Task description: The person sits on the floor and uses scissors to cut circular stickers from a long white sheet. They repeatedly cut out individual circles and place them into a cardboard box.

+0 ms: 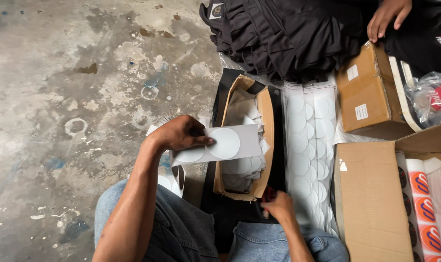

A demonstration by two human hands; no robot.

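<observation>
My left hand point(181, 133) grips one end of a white backing sheet point(225, 144) printed with round white circles, holding it over an open cardboard box point(265, 121) filled with more such sheets. My right hand point(277, 204) is low near my lap, fingers closed around a small dark and red object I cannot make out. It rests beside several overlapping white strips of round stickers point(308, 145) laid on the floor.
A pile of folded black garments point(288, 34) lies ahead, with another person's hand point(388, 17) on it. Closed cardboard boxes point(368, 90) stand right; an open box point(371, 204) holds orange round stickers point(422, 211). A clear bag point(431, 97) lies nearby. Stained concrete floor point(60, 97) spreads left.
</observation>
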